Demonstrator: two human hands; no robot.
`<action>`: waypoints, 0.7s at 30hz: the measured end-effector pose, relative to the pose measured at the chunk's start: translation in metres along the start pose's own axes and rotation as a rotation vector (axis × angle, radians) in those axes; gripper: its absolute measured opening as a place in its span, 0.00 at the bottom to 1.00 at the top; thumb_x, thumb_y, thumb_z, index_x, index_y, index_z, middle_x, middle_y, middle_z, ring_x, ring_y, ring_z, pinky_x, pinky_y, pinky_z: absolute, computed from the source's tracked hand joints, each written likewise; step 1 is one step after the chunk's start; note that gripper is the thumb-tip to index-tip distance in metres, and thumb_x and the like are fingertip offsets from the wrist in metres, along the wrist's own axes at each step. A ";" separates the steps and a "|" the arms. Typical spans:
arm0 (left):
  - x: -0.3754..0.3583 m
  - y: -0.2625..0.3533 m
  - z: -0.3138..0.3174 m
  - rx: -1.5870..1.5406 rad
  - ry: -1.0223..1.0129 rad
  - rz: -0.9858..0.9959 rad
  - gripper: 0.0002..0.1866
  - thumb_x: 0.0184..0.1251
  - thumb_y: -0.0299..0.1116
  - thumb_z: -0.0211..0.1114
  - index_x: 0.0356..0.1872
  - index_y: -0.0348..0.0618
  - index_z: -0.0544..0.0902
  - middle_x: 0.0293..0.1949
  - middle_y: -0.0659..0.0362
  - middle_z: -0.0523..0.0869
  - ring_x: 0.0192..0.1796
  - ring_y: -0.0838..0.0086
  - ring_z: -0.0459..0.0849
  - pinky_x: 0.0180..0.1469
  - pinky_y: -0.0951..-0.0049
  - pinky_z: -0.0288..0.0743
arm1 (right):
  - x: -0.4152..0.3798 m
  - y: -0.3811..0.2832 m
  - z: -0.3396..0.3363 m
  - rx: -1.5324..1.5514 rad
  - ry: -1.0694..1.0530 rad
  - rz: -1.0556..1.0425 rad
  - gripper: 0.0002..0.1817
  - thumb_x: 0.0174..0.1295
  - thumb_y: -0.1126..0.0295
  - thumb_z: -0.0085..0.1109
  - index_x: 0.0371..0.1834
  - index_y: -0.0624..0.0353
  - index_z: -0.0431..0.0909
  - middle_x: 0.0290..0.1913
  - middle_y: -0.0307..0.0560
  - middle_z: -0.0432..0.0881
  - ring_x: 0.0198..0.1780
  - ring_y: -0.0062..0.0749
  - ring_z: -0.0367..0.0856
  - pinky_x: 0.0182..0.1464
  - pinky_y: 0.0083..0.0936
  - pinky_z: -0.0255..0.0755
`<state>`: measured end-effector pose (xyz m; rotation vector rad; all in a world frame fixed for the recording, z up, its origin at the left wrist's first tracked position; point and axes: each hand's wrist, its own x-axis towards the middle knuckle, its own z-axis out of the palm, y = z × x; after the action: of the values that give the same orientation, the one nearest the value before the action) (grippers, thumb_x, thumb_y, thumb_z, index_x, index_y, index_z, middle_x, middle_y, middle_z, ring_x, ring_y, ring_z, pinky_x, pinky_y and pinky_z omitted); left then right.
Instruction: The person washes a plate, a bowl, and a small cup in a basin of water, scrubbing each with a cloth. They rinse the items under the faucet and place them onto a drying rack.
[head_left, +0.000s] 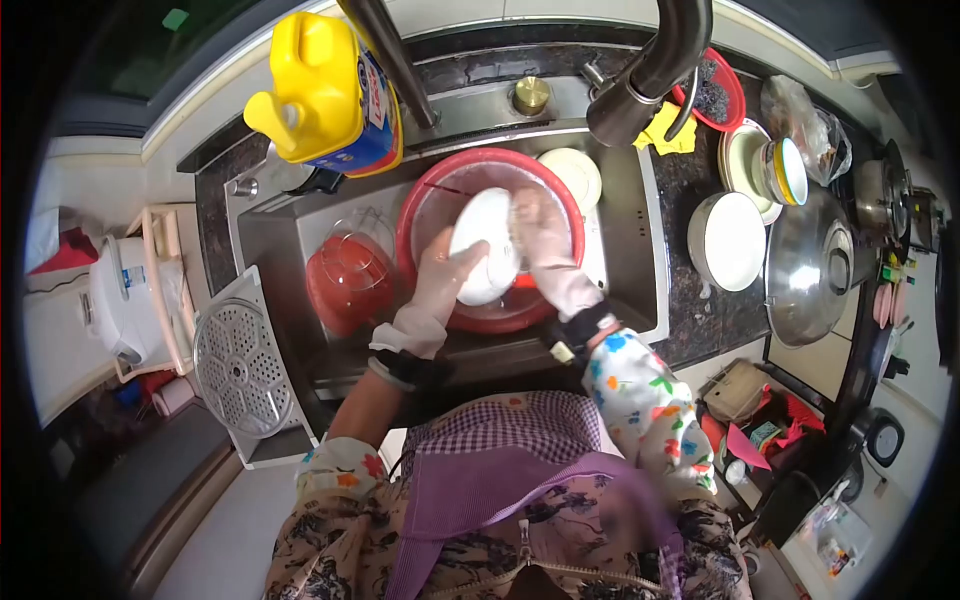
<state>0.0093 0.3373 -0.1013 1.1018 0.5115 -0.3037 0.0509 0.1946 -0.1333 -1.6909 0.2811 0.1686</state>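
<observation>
A white dish (484, 250) is tilted over the red basin (412, 215) in the sink (290, 235). My left hand (440, 285), in a pale translucent glove, grips the dish's left edge with the thumb on its surface. At the dish's right side, my right hand (540, 225) is gloved too and blurred by motion; what its fingers hold or press is hard to make out. Left of the basin lies a red colander-like bowl (345, 295) with clear glassware on it. White plates (572, 178) sit behind the basin on the right.
A yellow jug (325, 95) stands at the sink's back left, near the dark faucet (660, 70). On the right counter are a white bowl (727, 242), stacked dishes (745, 165), a yellow cloth (665, 130) and a metal lid (808, 265). A perforated steamer plate (243, 367) lies left.
</observation>
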 end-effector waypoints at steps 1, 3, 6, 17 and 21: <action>0.006 -0.010 -0.003 0.332 -0.124 0.099 0.11 0.63 0.32 0.61 0.43 0.36 0.76 0.40 0.57 0.82 0.39 0.76 0.80 0.42 0.76 0.74 | 0.012 0.030 -0.022 0.440 0.038 0.073 0.06 0.65 0.76 0.47 0.40 0.57 0.75 0.27 0.37 0.72 0.28 0.18 0.72 0.28 0.14 0.67; 0.009 -0.011 0.002 0.874 -0.270 0.256 0.07 0.64 0.31 0.60 0.35 0.38 0.76 0.32 0.57 0.80 0.33 0.76 0.77 0.37 0.74 0.72 | 0.006 0.020 -0.059 0.425 -0.076 0.312 0.05 0.66 0.74 0.50 0.39 0.61 0.75 0.25 0.38 0.76 0.22 0.18 0.71 0.22 0.13 0.66; 0.032 -0.038 0.001 0.971 -0.508 0.412 0.04 0.61 0.28 0.60 0.31 0.39 0.75 0.26 0.57 0.76 0.32 0.72 0.77 0.36 0.71 0.71 | -0.006 0.019 -0.076 0.445 -0.108 0.536 0.08 0.66 0.70 0.53 0.36 0.63 0.76 0.25 0.40 0.78 0.20 0.20 0.72 0.20 0.15 0.65; 0.083 -0.087 -0.038 1.564 -0.715 0.624 0.11 0.56 0.29 0.53 0.38 0.42 0.80 0.39 0.50 0.82 0.47 0.59 0.80 0.52 0.65 0.72 | -0.049 0.013 -0.120 0.168 -0.279 0.580 0.23 0.67 0.52 0.50 0.28 0.62 0.78 0.22 0.40 0.78 0.20 0.20 0.73 0.22 0.15 0.66; 0.067 -0.074 -0.026 1.354 -0.591 0.224 0.13 0.64 0.33 0.48 0.39 0.39 0.79 0.39 0.49 0.82 0.46 0.59 0.79 0.50 0.65 0.71 | -0.068 0.002 -0.138 0.298 -0.191 0.588 0.21 0.67 0.52 0.48 0.32 0.62 0.78 0.24 0.41 0.78 0.21 0.21 0.73 0.23 0.15 0.66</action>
<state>0.0240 0.3300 -0.2028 2.2304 -0.4708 -0.7942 -0.0218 0.0637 -0.0976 -1.2495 0.6228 0.6859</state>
